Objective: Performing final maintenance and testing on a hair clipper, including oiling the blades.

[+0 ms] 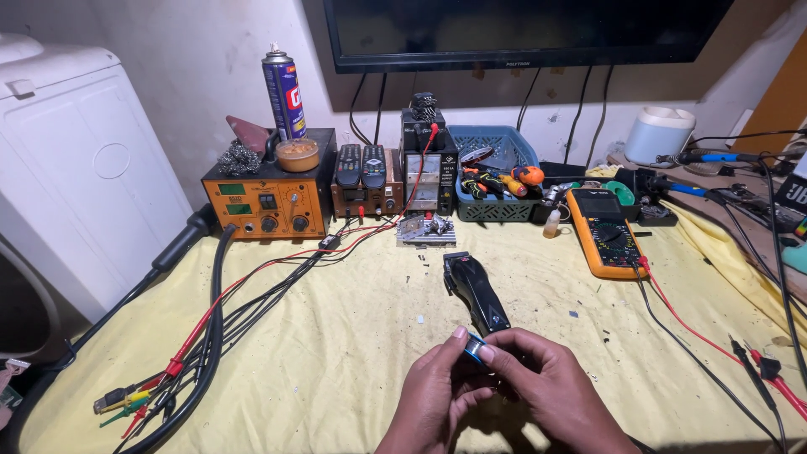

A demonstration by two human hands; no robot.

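A small blue-and-silver part (475, 347) sits pinched between the fingertips of both hands near the front edge of the surface, the left hand (437, 395) and right hand (546, 382) drawn together and closed on it. It is too small and too covered to tell which way it points or where its long axis runs. A steady, light pinch with the wrists resting on the yellow cloth (336, 336) would seem the best way to handle it. Just beyond the hands lies a black hair clipper (475, 290), long axis running front to back, blade end toward the back edge.
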